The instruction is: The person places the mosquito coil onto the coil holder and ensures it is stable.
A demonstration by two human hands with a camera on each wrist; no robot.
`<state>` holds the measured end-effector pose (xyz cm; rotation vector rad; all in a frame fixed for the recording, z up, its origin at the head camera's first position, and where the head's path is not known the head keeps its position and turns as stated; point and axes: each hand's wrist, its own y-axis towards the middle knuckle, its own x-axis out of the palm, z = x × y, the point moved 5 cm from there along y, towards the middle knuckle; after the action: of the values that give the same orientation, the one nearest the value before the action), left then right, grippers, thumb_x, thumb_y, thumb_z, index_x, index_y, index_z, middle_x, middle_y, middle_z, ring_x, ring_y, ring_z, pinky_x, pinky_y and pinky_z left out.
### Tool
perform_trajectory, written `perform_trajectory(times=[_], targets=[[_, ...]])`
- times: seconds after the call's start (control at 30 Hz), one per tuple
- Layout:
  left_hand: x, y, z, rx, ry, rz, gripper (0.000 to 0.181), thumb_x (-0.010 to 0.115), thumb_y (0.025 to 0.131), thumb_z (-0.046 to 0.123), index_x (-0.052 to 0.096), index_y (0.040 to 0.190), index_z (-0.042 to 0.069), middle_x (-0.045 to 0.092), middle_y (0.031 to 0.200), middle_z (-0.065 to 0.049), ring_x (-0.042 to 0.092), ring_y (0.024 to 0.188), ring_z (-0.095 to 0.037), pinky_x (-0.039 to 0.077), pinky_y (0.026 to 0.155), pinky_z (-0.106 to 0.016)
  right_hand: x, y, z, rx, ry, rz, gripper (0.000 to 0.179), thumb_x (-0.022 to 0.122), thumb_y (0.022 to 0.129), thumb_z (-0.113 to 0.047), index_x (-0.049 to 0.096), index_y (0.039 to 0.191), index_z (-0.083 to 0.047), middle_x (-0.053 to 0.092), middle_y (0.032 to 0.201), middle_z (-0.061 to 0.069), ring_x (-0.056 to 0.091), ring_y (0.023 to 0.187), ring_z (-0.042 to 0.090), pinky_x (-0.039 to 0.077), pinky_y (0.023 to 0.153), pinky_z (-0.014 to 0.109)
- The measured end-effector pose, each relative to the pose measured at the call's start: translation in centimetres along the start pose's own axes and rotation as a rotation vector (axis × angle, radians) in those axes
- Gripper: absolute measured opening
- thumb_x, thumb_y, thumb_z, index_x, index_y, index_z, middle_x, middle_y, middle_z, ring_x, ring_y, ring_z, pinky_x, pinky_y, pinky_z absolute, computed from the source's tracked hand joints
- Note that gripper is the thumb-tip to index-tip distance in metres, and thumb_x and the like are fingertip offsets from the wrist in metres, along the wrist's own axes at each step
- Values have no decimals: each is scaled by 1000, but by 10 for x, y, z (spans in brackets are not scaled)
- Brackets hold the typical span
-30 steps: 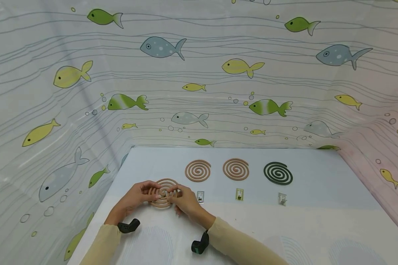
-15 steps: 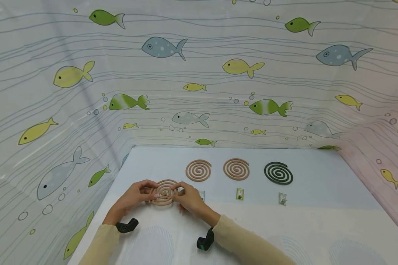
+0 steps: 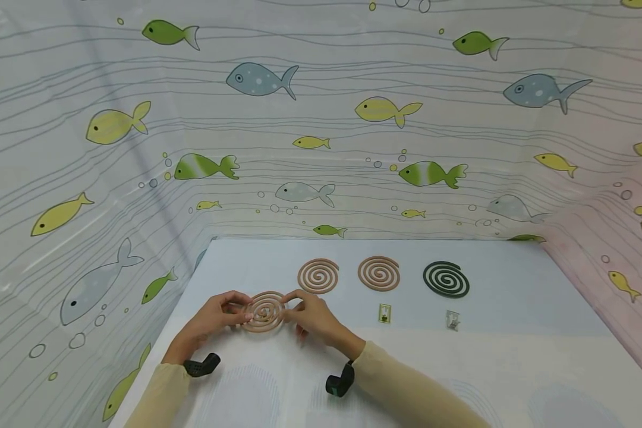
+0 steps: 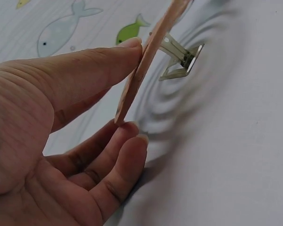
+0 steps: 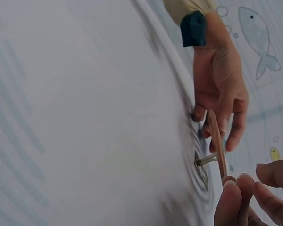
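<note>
A brown mosquito coil (image 3: 259, 326) sits raised above the table on a small metal coil stand (image 4: 183, 56), whose bent-up tongue meets the coil's underside. My left hand (image 3: 214, 321) pinches the coil's left edge, thumb on top and fingers beneath. At the right edge is my right hand (image 3: 315, 318). In the right wrist view, a fingertip (image 5: 229, 187) touches the end of the tilted-looking coil, while another finger (image 5: 273, 174) is apart from it. The exact contact there is partly hidden.
Two brown coils (image 3: 318, 276) (image 3: 378, 274) and a dark green coil (image 3: 446, 279) lie in a row behind. In front of them lie a yellowish stand (image 3: 384, 314) and a silvery stand (image 3: 452, 320). A fish-patterned sheet (image 3: 310, 166) surrounds the white table (image 3: 513, 297).
My right hand has shifted right, from near the coil's centre to its right edge, and now covers a stand on the table. The left hand keeps its grip on the coil.
</note>
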<state>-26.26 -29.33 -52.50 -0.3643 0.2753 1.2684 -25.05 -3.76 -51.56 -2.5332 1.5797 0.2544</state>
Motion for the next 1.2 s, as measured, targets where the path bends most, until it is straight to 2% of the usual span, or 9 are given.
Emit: perform_trajectory(times=[0.1, 0.37, 0.57, 0.73, 1.07, 1.2], targets=[[-1, -1, 2, -6, 13, 11, 48, 86, 86, 20, 65, 125, 1, 68, 106, -16, 64, 85, -27, 55, 66, -36, -4, 0, -2, 4, 3, -9, 32, 71, 96, -16, 67, 127, -10, 76, 89, 14, 54, 46, 14, 52, 45, 34], [-7, 0, 7, 3, 37, 24, 47, 84, 88, 22, 65, 125, 1, 69, 111, -18, 66, 92, -28, 56, 68, -38, -15, 3, -15, -20, 61, -24, 30, 68, 100, -17, 66, 128, -6, 75, 98, 20, 55, 51, 16, 54, 49, 41], [-8, 4, 12, -10, 35, 51, 47, 84, 88, 23, 65, 125, 0, 67, 112, -16, 64, 96, -25, 56, 69, -38, -21, 3, -18, -20, 59, -10, 30, 69, 101, -21, 66, 127, -7, 74, 100, 20, 55, 53, 17, 54, 51, 42], [-9, 6, 16, -21, 68, 73, 48, 85, 87, 26, 66, 125, 2, 66, 114, -13, 61, 99, -25, 54, 73, -37, -24, 2, -14, -17, 63, 7, 25, 70, 100, -24, 69, 122, -13, 74, 100, 20, 55, 54, 18, 53, 51, 40], [-9, 13, 31, 29, 110, 91, 54, 85, 87, 31, 64, 127, 0, 65, 120, -17, 57, 101, -27, 48, 77, -38, -33, 1, -16, -21, 52, 33, 21, 70, 100, -25, 70, 120, -18, 75, 99, 16, 55, 56, 17, 53, 52, 40], [-7, 18, 34, 41, 112, 94, 51, 84, 88, 29, 64, 127, 2, 64, 122, -18, 57, 102, -29, 48, 78, -38, -38, 2, -17, -32, 55, 35, 22, 70, 100, -25, 69, 121, -18, 75, 101, 19, 56, 56, 18, 53, 53, 38]])
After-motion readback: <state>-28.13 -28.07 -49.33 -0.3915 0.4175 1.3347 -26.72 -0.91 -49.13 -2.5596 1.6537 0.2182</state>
